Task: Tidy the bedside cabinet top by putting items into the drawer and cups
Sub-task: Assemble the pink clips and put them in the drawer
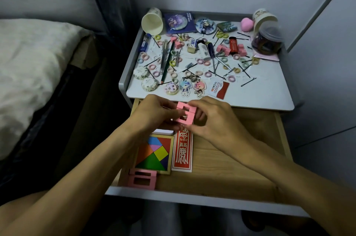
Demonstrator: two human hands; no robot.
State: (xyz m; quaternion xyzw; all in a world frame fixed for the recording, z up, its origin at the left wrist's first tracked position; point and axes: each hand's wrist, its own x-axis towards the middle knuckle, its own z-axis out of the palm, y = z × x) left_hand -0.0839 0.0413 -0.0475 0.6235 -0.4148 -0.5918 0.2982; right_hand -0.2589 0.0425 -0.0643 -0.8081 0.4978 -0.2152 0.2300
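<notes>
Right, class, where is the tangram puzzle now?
Head view: the tangram puzzle lies in the left side of the open drawer, red printed card on its right, pink frames at its near edge.

We see the drawer (pixel 231 158) pulled open below the cabinet top (pixel 260 91). On its wooden floor a coloured tangram puzzle (pixel 154 155) lies at the left, with a red card (pixel 182 151) just beside it and two more pink pieces (pixel 142 179) at the front left corner. Over the back of the drawer our left hand (pixel 154 115) and right hand (pixel 213 120) pinch a pink frame (pixel 184 113) with two rectangular windows, held tilted. Small hair ties (pixel 231 77) and black hairpins (pixel 248 82) lie scattered across the white top. One paper cup (pixel 152 21) lies on its side at the back left, mouth toward us; a second cup (pixel 264 18) lies tipped at the back right.
</notes>
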